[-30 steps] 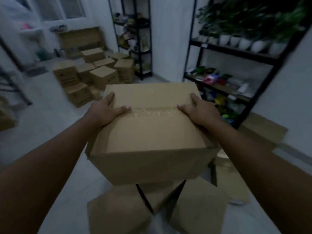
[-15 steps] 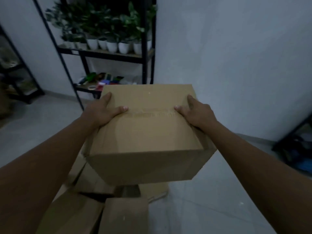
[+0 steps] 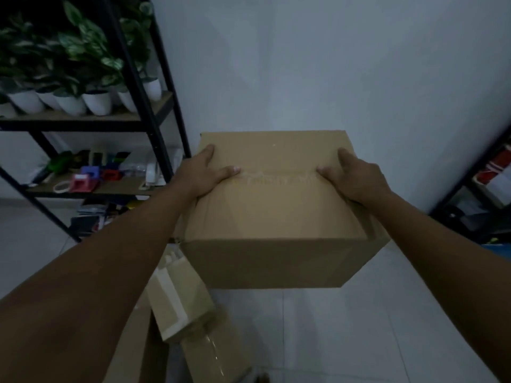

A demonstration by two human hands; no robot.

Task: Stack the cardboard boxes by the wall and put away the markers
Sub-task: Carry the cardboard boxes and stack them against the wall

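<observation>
Head view showed you carrying the cardboard box [image 3: 271, 205] at chest height, left hand [image 3: 203, 172] and right hand [image 3: 356, 178] each clamped on opposite top edges, equally near; the wall [image 3: 331, 64] lay straight ahead.

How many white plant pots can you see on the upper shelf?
6 at least: white pots stand in a row along the upper shelf at left, under the leaves. More may be hidden behind the post or off-frame.

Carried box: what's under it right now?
The cardboard box is held up by the left hand and right hand. Below it shows pale tiled floor and, lower left, flattened cardboard. Its underside is hidden.
</observation>
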